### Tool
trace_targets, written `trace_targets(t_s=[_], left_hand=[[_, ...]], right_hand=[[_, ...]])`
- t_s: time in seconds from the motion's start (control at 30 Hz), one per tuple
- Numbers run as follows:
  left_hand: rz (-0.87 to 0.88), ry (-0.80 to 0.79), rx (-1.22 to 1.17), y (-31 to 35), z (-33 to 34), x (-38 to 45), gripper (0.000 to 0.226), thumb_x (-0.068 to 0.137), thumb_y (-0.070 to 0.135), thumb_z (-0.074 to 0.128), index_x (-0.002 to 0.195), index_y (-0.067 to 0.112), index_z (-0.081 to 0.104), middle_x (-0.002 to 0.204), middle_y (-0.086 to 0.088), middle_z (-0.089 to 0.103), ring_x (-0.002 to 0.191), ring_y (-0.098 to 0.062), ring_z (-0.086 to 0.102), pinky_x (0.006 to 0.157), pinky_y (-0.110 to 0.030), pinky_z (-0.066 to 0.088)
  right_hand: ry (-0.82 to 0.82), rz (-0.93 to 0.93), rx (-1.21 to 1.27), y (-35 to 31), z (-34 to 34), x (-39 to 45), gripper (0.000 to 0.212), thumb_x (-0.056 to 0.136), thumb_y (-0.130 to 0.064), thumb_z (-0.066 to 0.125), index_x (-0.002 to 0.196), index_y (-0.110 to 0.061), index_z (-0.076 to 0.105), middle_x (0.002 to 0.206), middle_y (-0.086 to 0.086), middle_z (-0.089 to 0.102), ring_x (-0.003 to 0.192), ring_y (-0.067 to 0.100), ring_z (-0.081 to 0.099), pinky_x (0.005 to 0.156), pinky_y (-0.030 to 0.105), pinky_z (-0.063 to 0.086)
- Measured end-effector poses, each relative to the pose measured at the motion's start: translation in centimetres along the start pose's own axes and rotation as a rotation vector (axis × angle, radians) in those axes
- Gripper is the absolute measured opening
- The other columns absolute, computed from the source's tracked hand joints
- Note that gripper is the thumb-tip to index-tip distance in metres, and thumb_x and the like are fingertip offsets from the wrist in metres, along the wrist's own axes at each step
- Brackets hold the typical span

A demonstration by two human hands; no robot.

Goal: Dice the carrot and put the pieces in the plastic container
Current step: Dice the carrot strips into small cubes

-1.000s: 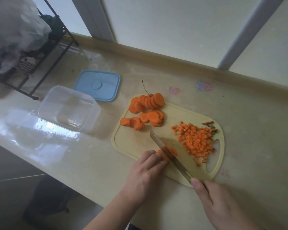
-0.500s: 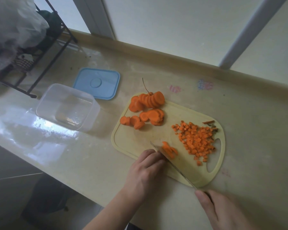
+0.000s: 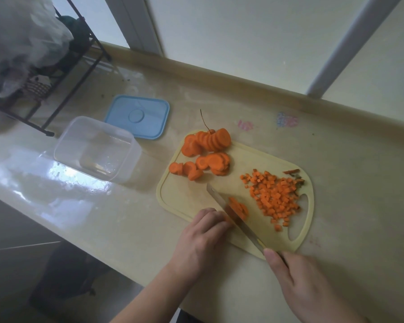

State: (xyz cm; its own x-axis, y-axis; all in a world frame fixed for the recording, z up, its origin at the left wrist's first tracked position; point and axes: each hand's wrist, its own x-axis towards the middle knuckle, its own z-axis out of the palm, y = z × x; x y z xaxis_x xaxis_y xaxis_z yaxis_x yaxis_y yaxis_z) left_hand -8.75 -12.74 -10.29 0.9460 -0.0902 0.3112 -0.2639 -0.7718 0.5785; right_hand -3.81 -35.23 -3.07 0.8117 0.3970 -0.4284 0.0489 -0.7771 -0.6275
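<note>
My right hand (image 3: 310,283) gripped the knife (image 3: 233,217); my left hand (image 3: 203,238) pinned carrot slices (image 3: 238,208) at the cutting board's (image 3: 184,199) near edge. Plastic container (image 3: 96,148) sat empty at counter's (image 3: 348,183) left.

Two bare forearms, left hand (image 3: 202,238) and right hand (image 3: 306,283) ungloved (no sleeves showing)

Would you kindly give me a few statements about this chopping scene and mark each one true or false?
1. The plastic container holds diced carrot. False: no carrot is in it; the dice lie on the cutting board.
2. The right hand holds the knife. True.
3. The blue lid sits on the container. False: it lies on the counter behind it.
4. Uncut carrot rounds remain on the board. True.
5. The left hand steadies carrot beside the blade. True.
</note>
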Motion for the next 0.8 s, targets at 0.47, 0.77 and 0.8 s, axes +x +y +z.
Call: trace_targets(t_s=[0.47,0.77,0.8], left_hand=[[0.003,0.029,-0.013,-0.4,0.3,-0.4,0.028,0.080,-0.008,0.081,0.105,0.001,0.076,0.111,-0.010,0.070,0.108,-0.028,0.064,0.092,-0.034,0.054],[0.020,0.044,-0.028,-0.4,0.4,-0.5,0.030,0.080,-0.007,0.081,0.107,0.002,0.074,0.112,-0.009,0.069,0.104,-0.030,0.065,0.088,-0.036,0.055],[0.029,0.041,-0.023,-0.5,0.4,-0.4,0.030,0.080,-0.006,0.081,0.108,0.002,0.074,0.112,-0.009,0.069,0.103,-0.030,0.065,0.087,-0.036,0.055]], right_hand=[[0.014,0.054,-0.129,0.2,0.1,-1.9,0.115,0.053,-0.095,-0.018,0.080,-0.021,0.066,0.075,-0.002,0.070,0.084,0.005,0.061,0.069,0.024,0.048],[0.008,-0.050,-0.062,-1.3,0.5,0.7,0.076,0.081,-0.077,0.006,0.064,-0.017,0.051,0.060,0.001,0.059,0.065,0.013,0.060,0.061,0.036,0.043],[0.015,-0.027,-0.056,-0.9,0.4,0.4,0.080,0.080,-0.079,0.005,0.064,-0.016,0.051,0.061,0.002,0.060,0.064,0.013,0.059,0.062,0.037,0.044]])
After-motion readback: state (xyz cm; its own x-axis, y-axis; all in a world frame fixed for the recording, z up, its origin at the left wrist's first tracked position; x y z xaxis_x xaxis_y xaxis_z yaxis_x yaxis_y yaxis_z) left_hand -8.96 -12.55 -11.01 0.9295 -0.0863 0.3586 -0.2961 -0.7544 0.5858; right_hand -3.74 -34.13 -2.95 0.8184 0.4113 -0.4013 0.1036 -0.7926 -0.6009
